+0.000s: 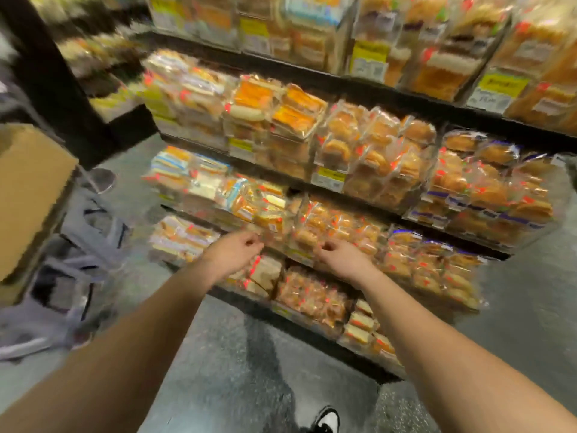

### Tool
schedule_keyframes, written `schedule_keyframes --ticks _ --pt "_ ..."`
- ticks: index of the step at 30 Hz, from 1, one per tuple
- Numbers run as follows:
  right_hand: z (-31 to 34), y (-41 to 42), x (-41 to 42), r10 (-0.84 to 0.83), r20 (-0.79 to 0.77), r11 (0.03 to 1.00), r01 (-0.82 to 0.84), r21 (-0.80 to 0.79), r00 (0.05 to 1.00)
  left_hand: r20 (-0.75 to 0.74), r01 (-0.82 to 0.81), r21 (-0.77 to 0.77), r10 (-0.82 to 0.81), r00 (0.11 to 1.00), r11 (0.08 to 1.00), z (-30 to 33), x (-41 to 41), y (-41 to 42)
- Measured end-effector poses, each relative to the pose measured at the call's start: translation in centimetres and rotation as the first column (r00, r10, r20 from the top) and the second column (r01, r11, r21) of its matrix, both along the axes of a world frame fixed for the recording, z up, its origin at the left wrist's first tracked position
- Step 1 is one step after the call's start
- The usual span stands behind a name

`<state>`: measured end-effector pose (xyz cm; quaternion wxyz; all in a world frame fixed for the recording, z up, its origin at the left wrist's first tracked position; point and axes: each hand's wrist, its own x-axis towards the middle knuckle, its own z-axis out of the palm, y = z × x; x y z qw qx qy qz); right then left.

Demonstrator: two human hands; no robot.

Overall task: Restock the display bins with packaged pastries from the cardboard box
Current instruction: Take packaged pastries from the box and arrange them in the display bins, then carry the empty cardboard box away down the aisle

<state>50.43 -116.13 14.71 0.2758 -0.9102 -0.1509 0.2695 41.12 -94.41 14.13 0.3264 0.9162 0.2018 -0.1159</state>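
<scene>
Both my arms reach out toward the lower rows of clear display bins (299, 256) full of packaged pastries (315, 232). My left hand (235, 250) hovers in front of a bin of wrapped cake slices, fingers loosely curled, holding nothing. My right hand (342, 256) hovers in front of the bin of small orange-labelled pastries, also loosely curled and holding nothing. The cardboard box (29, 195) stands at the left edge, well away from both hands; its inside is hidden. The whole view is motion-blurred.
The black shelf unit (390, 89) rises in tiers with bread and pastry packs and yellow price tags (329, 178). Grey fabric bags (78, 270) lie on the floor under the box. My shoe (326, 420) is on the grey speckled floor.
</scene>
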Motion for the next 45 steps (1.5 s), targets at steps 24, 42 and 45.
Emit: schedule_keyframes --ticks 24,42,45 --pt "-5.0 51.5 -27.0 0.719 0.021 0.694 -0.717 -0.060 0.695 -0.034 -0.719 0.073 0.722 0.691 0.692 -4.2 -41.0 43.7" --pt "-10.3 85.6 -26.8 0.556 -0.230 0.829 -0.552 0.086 0.799 0.013 -0.878 0.098 0.881 0.472 0.469 -6.9 -42.8 76.2" --pt "-14.7 89.6 -25.6 0.476 -0.236 0.879 -0.469 0.092 0.847 0.015 -0.897 0.116 0.903 0.430 0.426 -7.5 -43.5 81.0"
